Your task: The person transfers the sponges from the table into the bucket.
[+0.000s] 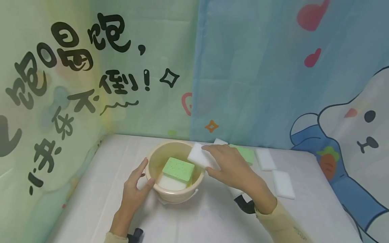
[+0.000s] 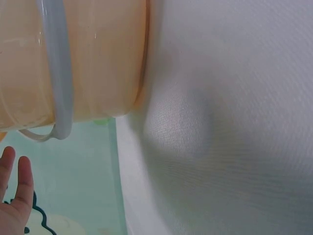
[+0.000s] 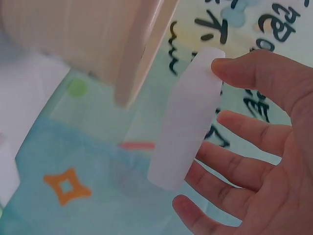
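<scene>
A cream bucket [image 1: 175, 193] stands on the white table. Inside it a green sponge [image 1: 178, 168] lies over a white sponge block [image 1: 170, 182]. My left hand [image 1: 136, 187] is at the bucket's left side, thumb and forefinger spread right at the rim. In the left wrist view its visible fingers [image 2: 24, 183] are straight, beside the bucket's pale handle [image 2: 59, 68]. My right hand [image 1: 232, 165] pinches another white sponge block [image 1: 200, 156] between thumb and fingers at the bucket's right rim. The right wrist view shows that white block [image 3: 188, 122] edge-on, next to the bucket wall [image 3: 93, 44].
Right of the bucket lie a green sponge [image 1: 247, 154] and white blocks, among them one at the back [image 1: 265, 159] and one nearer [image 1: 284, 184]. Another white block [image 1: 220, 141] is partly hidden behind my right hand. Printed cloth [image 1: 243, 84] hangs along the table's back edge.
</scene>
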`<state>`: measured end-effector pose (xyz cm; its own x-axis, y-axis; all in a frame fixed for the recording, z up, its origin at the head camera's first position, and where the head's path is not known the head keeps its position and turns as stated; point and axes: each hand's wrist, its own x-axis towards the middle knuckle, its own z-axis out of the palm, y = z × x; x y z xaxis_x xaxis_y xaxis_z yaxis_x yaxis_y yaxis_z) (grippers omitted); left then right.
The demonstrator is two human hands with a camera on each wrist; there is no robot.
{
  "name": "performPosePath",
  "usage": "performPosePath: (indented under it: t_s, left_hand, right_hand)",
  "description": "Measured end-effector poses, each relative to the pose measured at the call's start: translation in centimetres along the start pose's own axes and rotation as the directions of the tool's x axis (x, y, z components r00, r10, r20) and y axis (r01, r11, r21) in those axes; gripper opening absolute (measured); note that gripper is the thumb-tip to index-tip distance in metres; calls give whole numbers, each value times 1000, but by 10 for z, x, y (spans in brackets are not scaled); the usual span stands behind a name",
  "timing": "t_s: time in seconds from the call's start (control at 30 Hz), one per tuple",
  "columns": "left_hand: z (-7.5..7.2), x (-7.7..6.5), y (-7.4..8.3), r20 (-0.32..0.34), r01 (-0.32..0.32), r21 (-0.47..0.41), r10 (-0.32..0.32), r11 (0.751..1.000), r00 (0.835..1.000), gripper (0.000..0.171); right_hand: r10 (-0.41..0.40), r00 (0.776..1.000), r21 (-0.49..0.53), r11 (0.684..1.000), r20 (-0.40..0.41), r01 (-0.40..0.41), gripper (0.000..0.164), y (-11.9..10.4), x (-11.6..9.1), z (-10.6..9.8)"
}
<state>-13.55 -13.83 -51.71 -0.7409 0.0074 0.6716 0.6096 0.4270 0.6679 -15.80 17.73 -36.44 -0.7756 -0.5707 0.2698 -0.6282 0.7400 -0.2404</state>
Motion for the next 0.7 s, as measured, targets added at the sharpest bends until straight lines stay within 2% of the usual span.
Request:
performPosePath:
  t_s: [0.2, 0.3, 0.47, 0.7]
  left_hand:
    - [0, 0, 1, 0, 3, -2, -3, 1000, 1000, 68]
    - [0, -1, 0, 2, 10, 1, -10, 1000, 1000, 68]
    - [-1, -2, 0, 13, 25, -3, -25, 1000, 1000, 68]
    - [-1, 0, 1, 12, 14, 0, -14, 1000, 1000, 67]
  right_hand:
    - [-53, 998, 10, 999, 28, 53, 53, -21, 19, 11]
    - [-47, 995, 33, 998, 88, 44, 55, -30, 30, 19]
    - [-18, 980, 115, 993, 196, -4, 56, -40, 43, 36]
    - [-95, 965, 227, 973, 246, 38, 54, -41, 51, 60]
